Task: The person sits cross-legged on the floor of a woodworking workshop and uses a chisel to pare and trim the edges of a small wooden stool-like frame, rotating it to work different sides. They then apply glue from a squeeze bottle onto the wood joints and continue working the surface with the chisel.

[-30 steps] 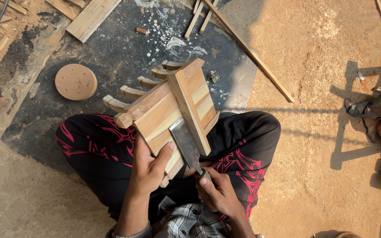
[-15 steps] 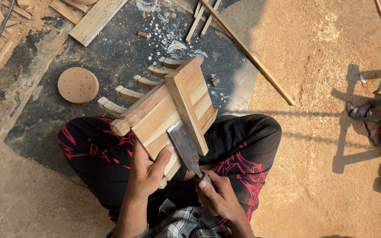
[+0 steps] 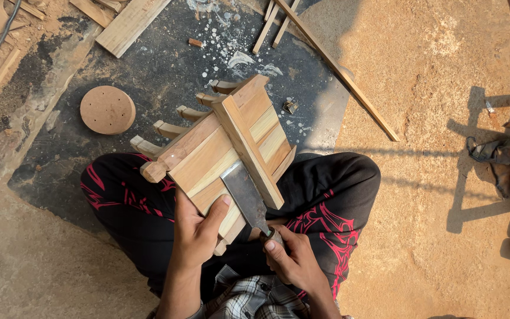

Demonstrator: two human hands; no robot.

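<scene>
Across the lap of the seated person lies a small slatted wooden frame (image 3: 225,147), tilted, its far pegs hanging over the dark ground sheet (image 3: 166,71) and its near end resting on the black and red trousers (image 3: 326,195). From where I watch, the left hand (image 3: 199,233) grasps the near edge of the frame, fingers wrapped under it and the thumb laid up along the top slat. The right hand (image 3: 293,263) is clenched round the handle of a broad flat blade (image 3: 246,198), which lies against the wood just beside the raised cross bar (image 3: 249,145).

I judge the main risk to be that left thumb: its tip sits just beside the steel, and if the blade skids off the grain toward it, it would be cut. The frame is braced only by the thighs and one hand, so a hard push could rock it and send the edge down toward the leg beneath. A deep bite along the grain could also split a slat or loosen the bar.

A round wooden disc (image 3: 107,110) lies well apart to the left, a long thin stick (image 3: 349,82) runs across the sandy floor, and a plank (image 3: 131,23) sits at the top edge; none of these is within reach of the blade
</scene>
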